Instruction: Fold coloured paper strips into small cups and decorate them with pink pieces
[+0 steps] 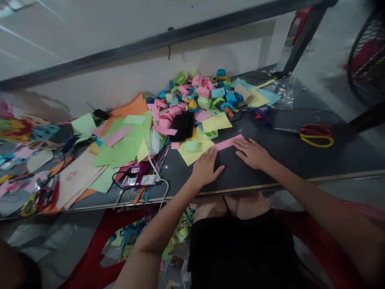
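One long pink paper strip (226,143) lies between the left hand (205,167) and right hand (252,153), both flat with extended fingers touching its ends, probably to keep it straight; red-and-yellow-handled metal scissors (301,131) lie apart, beyond the right hand.

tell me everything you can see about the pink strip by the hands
The pink strip looks like paper, long and narrow. It lies flat on the dark table, its right end slightly higher in the picture. The left hand covers its left end; the right hand rests fingertips on it near the other end.
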`<state>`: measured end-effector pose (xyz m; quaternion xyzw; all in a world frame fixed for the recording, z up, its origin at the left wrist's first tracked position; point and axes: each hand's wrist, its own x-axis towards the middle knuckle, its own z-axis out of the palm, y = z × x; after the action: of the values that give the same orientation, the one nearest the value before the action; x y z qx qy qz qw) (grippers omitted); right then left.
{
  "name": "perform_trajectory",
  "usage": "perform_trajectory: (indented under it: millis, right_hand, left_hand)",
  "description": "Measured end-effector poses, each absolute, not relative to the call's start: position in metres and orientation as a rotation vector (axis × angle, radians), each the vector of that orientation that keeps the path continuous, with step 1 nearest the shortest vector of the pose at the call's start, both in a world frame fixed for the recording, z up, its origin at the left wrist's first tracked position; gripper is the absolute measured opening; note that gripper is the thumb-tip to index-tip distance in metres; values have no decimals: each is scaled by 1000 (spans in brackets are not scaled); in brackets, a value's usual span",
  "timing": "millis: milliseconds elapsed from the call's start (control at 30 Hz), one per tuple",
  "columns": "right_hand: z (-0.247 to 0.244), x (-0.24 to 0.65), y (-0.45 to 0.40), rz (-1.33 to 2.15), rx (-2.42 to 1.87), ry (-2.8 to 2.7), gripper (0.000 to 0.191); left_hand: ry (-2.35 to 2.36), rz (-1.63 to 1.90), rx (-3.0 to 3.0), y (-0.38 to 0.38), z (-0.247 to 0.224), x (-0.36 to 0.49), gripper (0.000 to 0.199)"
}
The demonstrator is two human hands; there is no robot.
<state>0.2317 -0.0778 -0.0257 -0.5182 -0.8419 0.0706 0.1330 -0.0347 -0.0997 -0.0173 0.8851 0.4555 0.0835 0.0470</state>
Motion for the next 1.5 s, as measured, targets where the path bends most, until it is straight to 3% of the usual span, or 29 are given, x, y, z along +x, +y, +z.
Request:
perform_trajectory:
  millis: [167, 267, 367, 467, 667, 800, 1033, 1167, 1500]
  right_hand:
    - [-27, 271, -68, 193, -1569, -2357, 50]
    - [-30, 279, -57, 252, -1503, -2231, 45]
    - [-32, 280, -52, 226, -1467, -2109, 58]
    - [-31, 279, -52, 200, -1446, -2146, 68]
    - [-23, 275, -61, 174, -1360, -2281, 61]
    - [-16, 269, -73, 97, -1326, -2274, 42]
    - [-7, 255, -80, 38, -1323, -2346, 48]
    - [-5, 249, -68, 52, -1172, -2535, 60]
    - [-4, 242, -67, 90, -1102, -2651, 45]
  left_hand:
    - [1402, 353, 2657, -97, -20, -33, 65]
    - [1435, 455, 2613, -86, -21, -29, 45]
    - [1508, 555, 2542, -68, -22, -27, 32]
    - [1520, 599, 2525, -54, -24, -26, 39]
    - [1419, 617, 2553, -51, -23, -27, 33]
    - [1372, 674, 2589, -56, -19, -28, 20]
    - [1438, 508, 2608, -58, -24, -30, 17]
    - [1436, 541, 2611, -50, -26, -28, 20]
    - [1324, 565, 2563, -43, -20, -20, 33]
